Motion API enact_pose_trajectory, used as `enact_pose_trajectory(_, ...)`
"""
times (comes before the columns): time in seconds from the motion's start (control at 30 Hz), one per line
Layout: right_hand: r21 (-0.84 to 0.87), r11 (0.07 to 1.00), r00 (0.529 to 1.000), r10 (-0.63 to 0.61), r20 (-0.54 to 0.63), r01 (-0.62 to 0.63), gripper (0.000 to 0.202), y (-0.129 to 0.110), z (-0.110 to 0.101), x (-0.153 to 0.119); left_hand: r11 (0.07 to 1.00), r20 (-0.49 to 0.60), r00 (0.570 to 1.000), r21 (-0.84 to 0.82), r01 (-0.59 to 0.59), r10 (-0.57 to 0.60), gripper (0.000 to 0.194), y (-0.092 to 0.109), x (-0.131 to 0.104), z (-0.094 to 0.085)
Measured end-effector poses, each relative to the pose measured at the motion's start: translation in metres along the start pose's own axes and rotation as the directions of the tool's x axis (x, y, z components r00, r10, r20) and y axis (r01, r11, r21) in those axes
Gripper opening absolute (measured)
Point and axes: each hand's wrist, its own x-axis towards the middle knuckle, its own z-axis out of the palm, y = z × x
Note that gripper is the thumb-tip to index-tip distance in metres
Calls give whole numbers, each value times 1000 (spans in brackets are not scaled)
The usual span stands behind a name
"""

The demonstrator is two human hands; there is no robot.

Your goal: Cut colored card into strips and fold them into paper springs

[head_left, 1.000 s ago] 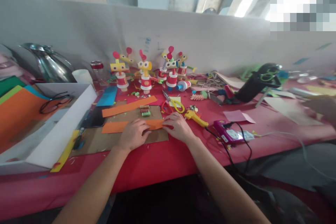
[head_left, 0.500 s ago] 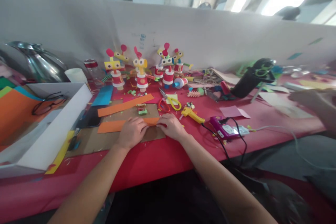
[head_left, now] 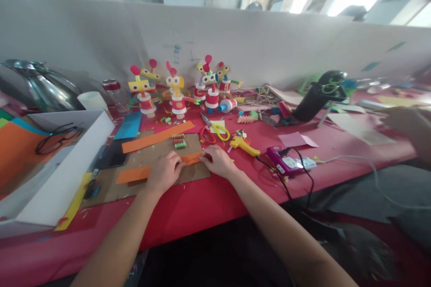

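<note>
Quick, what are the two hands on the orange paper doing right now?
Left hand: closed, holding the nearer orange strip.
Right hand: closed, pinching that same strip near its right end.

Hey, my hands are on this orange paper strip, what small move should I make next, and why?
Probably press the right end of the orange strip against the cardboard with your right hand while your left hand steadies it. Your right hand is at that end, your left hand grips farther along, and the cardboard beneath could give backing.

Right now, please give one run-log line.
left hand: holding nearer orange strip | right hand: holding same strip | below: cardboard
</note>
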Motion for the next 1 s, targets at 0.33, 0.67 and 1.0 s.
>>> enact_pose_trajectory(0.33,51,994,995,97,8,-97,15,3,-1,3,994,64,992,28,104,-105,36,0,6,-4)
enact_pose_trajectory(0.67,45,980,981,192,29,-194,21,3,-4,6,984,63,984,76,164,-169,48,2,5,-6)
enact_pose_trajectory(1.0,16,987,988,157,10,-157,22,7,-3,6,980,52,980,70,187,-190,53,1,4,-9)
